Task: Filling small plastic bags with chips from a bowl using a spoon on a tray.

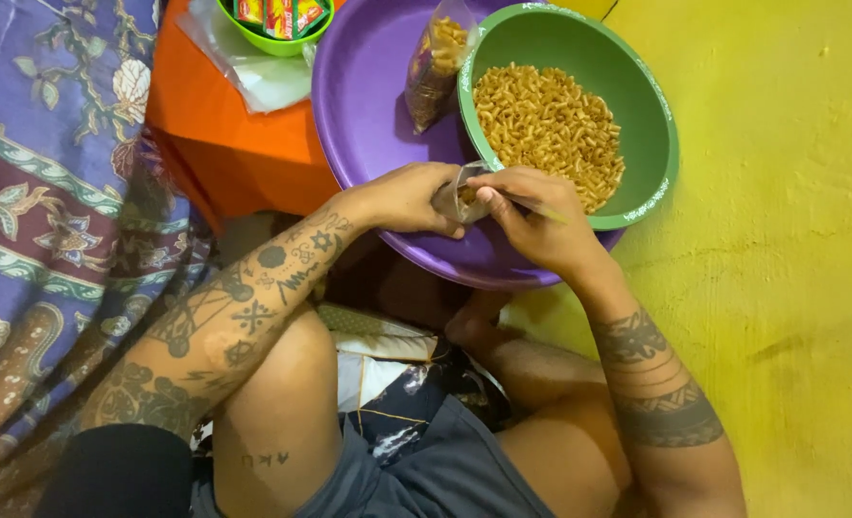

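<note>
Left hand: clenched around the side of a small clear plastic bag, holding it up over the near edge of the purple basin.
Right hand: fingers closed at the bag's mouth, pinching what looks like a thin yellowish stick or spoon handle; what it is exactly I cannot tell.
Small clear plastic bag: between the 2 hands, touching both, just at the near rim of the green bowl; a few yellow-brown pieces show inside it.
Green bowl: sits inside the purple basin, on its right side, tilted slightly toward the person; it holds a heap of yellow-brown macaroni snacks.
Filled bag: 1 longer clear bag of the same snacks leans in the basin against the bowl's left outer wall.
Purple basin: rests on the yellow floor, just in front of the person's folded legs.
Lime-green bowl: at the top edge, holding red and yellow sachets, standing on an orange surface beside a sheet of clear plastic.
Patterned cloth: purple floral fabric lies along the left side.
</note>
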